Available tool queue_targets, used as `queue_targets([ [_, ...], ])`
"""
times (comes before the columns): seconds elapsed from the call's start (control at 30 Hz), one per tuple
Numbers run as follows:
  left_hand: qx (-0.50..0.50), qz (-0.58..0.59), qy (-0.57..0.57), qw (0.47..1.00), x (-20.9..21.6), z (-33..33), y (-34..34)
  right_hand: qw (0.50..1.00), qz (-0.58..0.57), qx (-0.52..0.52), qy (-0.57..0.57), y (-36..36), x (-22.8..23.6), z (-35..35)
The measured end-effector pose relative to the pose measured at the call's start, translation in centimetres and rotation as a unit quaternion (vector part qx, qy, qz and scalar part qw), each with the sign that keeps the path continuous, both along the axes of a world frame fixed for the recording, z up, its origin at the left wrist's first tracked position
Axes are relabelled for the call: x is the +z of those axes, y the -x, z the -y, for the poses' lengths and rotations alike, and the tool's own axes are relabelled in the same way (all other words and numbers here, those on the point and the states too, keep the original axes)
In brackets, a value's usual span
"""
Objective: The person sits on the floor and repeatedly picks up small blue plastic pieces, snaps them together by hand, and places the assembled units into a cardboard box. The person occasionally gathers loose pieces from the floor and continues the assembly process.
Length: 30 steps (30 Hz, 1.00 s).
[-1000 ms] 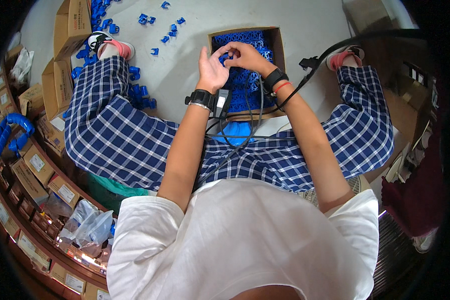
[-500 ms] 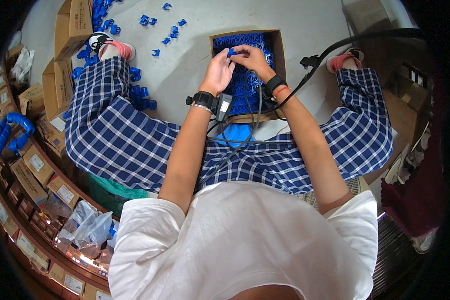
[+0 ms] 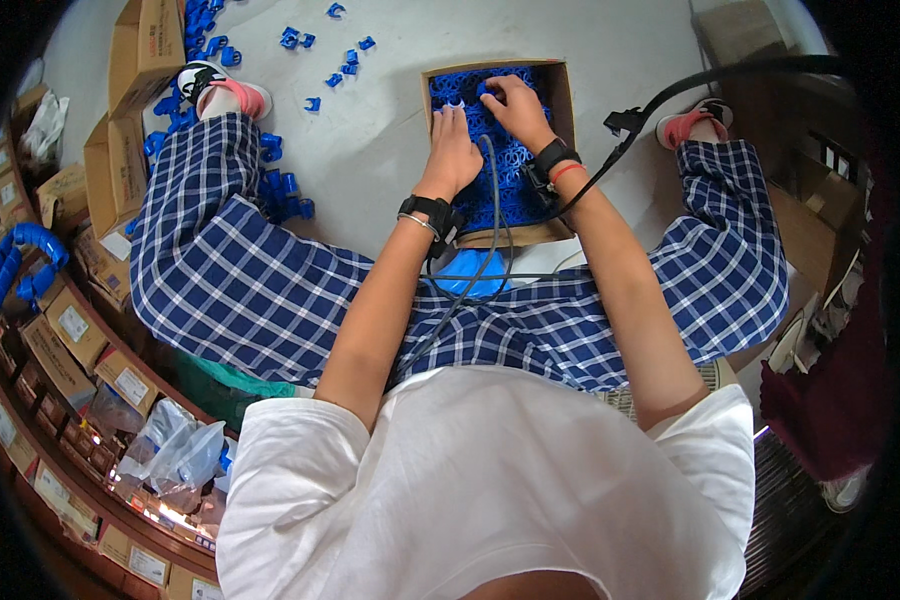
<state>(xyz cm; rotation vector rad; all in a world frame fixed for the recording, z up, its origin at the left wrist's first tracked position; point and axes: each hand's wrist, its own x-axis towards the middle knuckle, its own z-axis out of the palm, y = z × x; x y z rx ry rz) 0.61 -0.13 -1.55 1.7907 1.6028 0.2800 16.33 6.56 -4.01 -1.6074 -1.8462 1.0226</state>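
Note:
Between my knees a cardboard box (image 3: pixel 561 115) stands on the floor, filled with rows of blue plastic pipe clips (image 3: pixel 479 205). Over its far part my right hand (image 3: pixel 520 108) pinches a blue pipe clip (image 3: pixel 485 88) between thumb and fingers, close above the packed ones. My left hand (image 3: pixel 454 152) lies over the box's left side, its fingers stretched forward and reaching the clips near the far left corner. What lies under those fingertips is hidden. Both wrists carry black straps, and a grey cable (image 3: pixel 495 190) hangs across the box.
Several loose blue clips (image 3: pixel 350 69) are scattered on the floor at the far left. Larger blue pipe fittings (image 3: pixel 288 194) lie by my left leg, near open cardboard boxes (image 3: pixel 116 165). A thick black cable (image 3: pixel 660 100) arches in from the right. Shelves of boxes line the left.
My hands were together over the box, fingering a small blue clip. They have since parted: the left has flattened out over the clips, and the right has shifted slightly right and away from me.

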Motion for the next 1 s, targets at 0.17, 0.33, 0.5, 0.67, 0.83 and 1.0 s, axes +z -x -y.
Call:
queue_targets([
  [0.17,-0.02,-0.019,-0.029,0.999,-0.6,0.3,-0.3,0.987,0.097,0.12,-0.035,0.0,-0.7,0.0],
  [0.33,-0.01,-0.053,0.006,0.999,-1.4,0.0,-0.6,0.983,0.111,0.135,-0.046,0.5,-1.3,0.1],
  [0.5,-0.016,-0.077,-0.004,0.997,-2.6,0.3,-0.7,0.979,0.122,0.16,-0.032,0.9,-1.3,0.1],
  [0.67,-0.017,-0.067,-0.029,0.997,-3.1,0.6,-0.4,0.978,0.12,0.166,-0.037,1.4,-1.1,0.2],
  [0.83,-0.032,-0.073,-0.029,0.996,-2.9,0.7,-0.2,0.979,0.118,0.16,-0.035,1.7,-1.1,0.3],
  [1.0,-0.054,-0.129,-0.005,0.99,-3.1,0.9,-0.3,0.988,0.087,0.13,-0.023,1.9,-1.0,0.5],
])
